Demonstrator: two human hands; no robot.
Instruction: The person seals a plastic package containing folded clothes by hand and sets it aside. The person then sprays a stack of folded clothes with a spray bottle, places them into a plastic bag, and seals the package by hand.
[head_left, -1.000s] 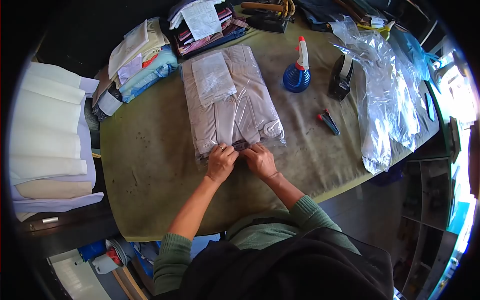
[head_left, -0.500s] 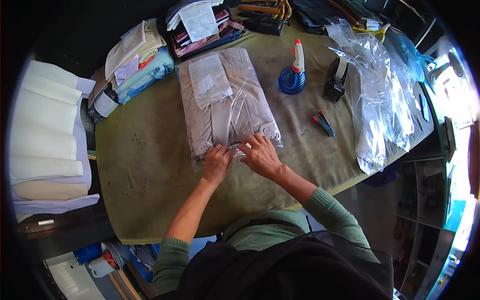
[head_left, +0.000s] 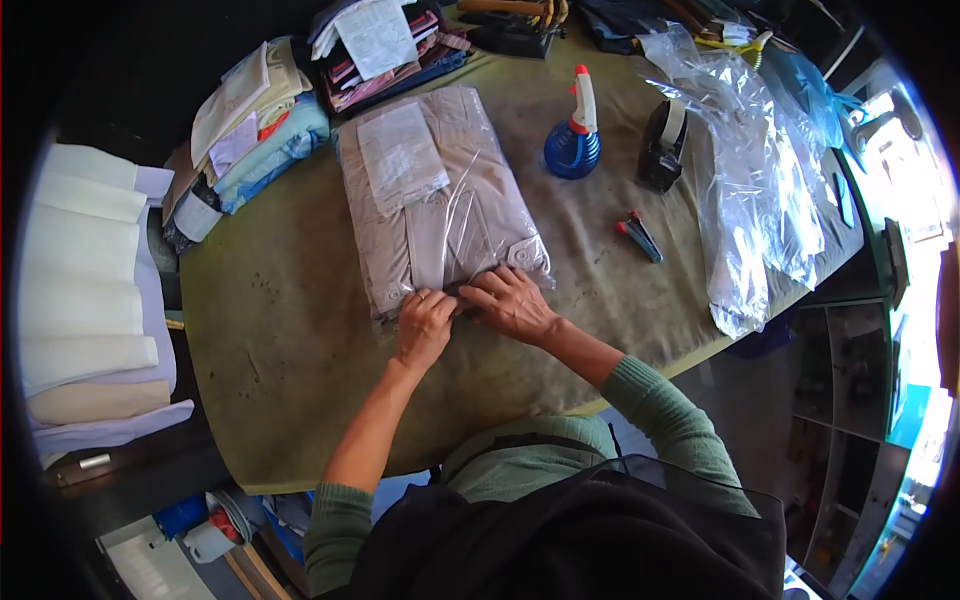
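Left hand: fingers narrow, pinching the film's near edge. Wrapped garment: flat, just beyond both hands (paper slip on top). Right hand: fingertips bunched at that edge (grip partly hidden); gathering film seems in hand, calling for steady tension. Stapler: beyond, rightward.

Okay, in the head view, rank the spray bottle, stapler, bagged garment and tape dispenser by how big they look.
1. Bagged garment
2. Blue spray bottle and tape dispenser, too close to rank
3. Stapler
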